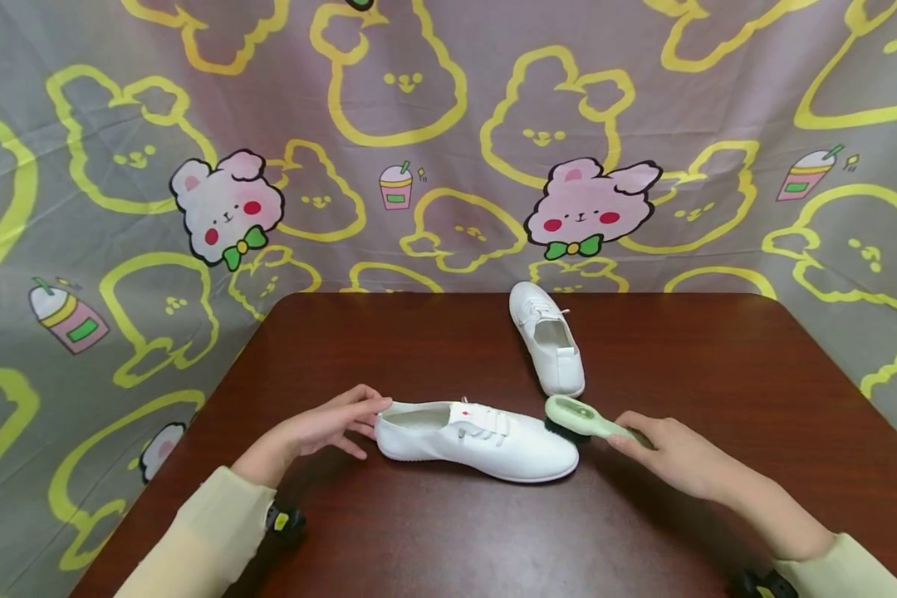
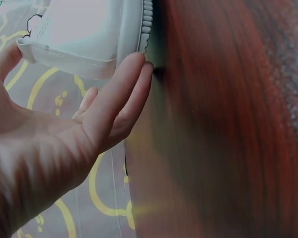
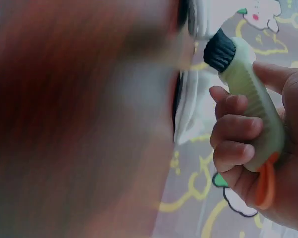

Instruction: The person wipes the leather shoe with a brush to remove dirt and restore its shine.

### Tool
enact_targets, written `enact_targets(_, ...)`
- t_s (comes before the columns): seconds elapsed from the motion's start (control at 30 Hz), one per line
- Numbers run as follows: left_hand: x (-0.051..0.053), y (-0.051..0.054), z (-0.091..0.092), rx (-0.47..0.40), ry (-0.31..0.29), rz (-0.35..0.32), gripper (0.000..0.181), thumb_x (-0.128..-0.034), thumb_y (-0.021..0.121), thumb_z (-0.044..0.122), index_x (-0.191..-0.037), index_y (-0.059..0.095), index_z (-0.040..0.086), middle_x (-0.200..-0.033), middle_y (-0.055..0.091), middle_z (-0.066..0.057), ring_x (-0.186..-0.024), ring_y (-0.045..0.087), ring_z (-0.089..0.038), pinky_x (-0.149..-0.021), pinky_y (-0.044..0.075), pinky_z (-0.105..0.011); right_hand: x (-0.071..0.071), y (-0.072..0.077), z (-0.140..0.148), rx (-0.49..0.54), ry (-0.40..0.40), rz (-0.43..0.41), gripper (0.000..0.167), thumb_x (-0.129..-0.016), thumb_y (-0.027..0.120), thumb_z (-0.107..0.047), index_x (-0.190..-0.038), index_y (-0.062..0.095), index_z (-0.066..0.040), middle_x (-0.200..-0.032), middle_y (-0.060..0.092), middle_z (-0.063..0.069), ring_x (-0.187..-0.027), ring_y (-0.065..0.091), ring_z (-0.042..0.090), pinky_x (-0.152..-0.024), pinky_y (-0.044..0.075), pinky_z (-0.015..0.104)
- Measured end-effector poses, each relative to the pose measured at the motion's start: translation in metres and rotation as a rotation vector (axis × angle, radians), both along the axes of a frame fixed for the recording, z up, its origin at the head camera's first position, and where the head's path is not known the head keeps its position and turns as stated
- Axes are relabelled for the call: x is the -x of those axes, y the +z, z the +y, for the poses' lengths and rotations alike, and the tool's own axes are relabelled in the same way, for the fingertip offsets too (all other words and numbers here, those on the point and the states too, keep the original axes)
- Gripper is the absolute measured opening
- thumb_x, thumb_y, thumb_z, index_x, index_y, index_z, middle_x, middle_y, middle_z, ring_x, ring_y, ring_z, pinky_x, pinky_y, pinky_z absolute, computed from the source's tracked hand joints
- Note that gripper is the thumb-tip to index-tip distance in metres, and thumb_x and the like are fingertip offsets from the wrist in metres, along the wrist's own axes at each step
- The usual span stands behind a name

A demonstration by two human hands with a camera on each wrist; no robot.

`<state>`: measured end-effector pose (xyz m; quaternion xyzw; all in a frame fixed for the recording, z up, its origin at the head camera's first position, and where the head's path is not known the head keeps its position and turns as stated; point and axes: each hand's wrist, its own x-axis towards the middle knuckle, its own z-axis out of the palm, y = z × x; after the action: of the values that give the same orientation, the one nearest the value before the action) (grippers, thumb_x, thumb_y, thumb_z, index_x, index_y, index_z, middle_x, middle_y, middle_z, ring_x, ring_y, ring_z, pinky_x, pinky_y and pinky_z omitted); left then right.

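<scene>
A white lace-up shoe (image 1: 523, 444) lies sole-down across the table, its toe to the right. My left hand (image 1: 336, 422) is at its heel, fingers fairly straight; in the left wrist view, the fingertips (image 2: 134, 62) reach the heel near the sole's edge, and the thumb is by the heel tab (image 2: 26, 49). My right hand (image 1: 669, 453) grips a pale green brush (image 1: 586, 419) by its handle. Its dark bristles (image 3: 220, 51) are at the far side of the shoe's toe; whether they touch it cannot be told. An orange loop (image 3: 266, 183) hangs from the handle's end.
A second white shoe (image 1: 564, 370) stands farther back on the dark reddish-brown table (image 1: 389, 340), heel toward me, close behind the brush head. A grey curtain (image 1: 448, 91) with yellow cartoon outlines hangs behind the table and along its sides.
</scene>
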<state>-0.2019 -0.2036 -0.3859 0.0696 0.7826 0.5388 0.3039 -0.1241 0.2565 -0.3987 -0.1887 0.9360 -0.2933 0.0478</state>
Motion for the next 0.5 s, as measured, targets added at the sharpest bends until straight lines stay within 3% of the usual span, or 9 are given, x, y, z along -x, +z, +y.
enact_targets(0.1, 0.0, 0.0, 0.0, 0.009, -0.002, 0.01, 0.055, -0.0944, 0.058, 0.044, -0.123, 0.036, 0.002, -0.117, 0.05, -0.018, -0.1, 0.059, -0.029, -0.075, 0.055, -0.047, 0.0, 0.001, 0.003, -0.026, -0.041, 0.039, 0.023, -0.098, 0.055, -0.042, -0.106, 0.061, -0.021, -0.063, 0.042, -0.012, -0.06, 0.042, 0.004, -0.057, 0.036, 0.026)
enact_targets(0.27, 0.0, -0.001, 0.001, -0.024, -0.009, 0.016, 0.054, -0.0941, 0.061, 0.04, -0.123, 0.035, 0.002, -0.12, 0.047, -0.019, -0.099, 0.061, -0.029, -0.077, 0.054, -0.046, 0.0, 0.008, -0.002, 0.035, -0.015, 0.121, 0.017, -0.098, 0.057, -0.037, -0.107, 0.061, -0.024, -0.063, 0.043, -0.015, -0.061, 0.044, 0.003, -0.058, 0.036, 0.025)
enact_targets(0.5, 0.002, -0.003, 0.008, -0.035, -0.042, 0.044, 0.067, -0.0923, 0.065, 0.036, -0.135, 0.035, -0.006, -0.123, 0.047, -0.02, -0.098, 0.058, -0.025, -0.086, 0.051, -0.04, 0.001, 0.014, -0.008, 0.068, -0.011, 0.175, 0.014, -0.098, 0.059, -0.034, -0.108, 0.061, -0.024, -0.064, 0.044, -0.016, -0.06, 0.044, 0.003, -0.057, 0.037, 0.025)
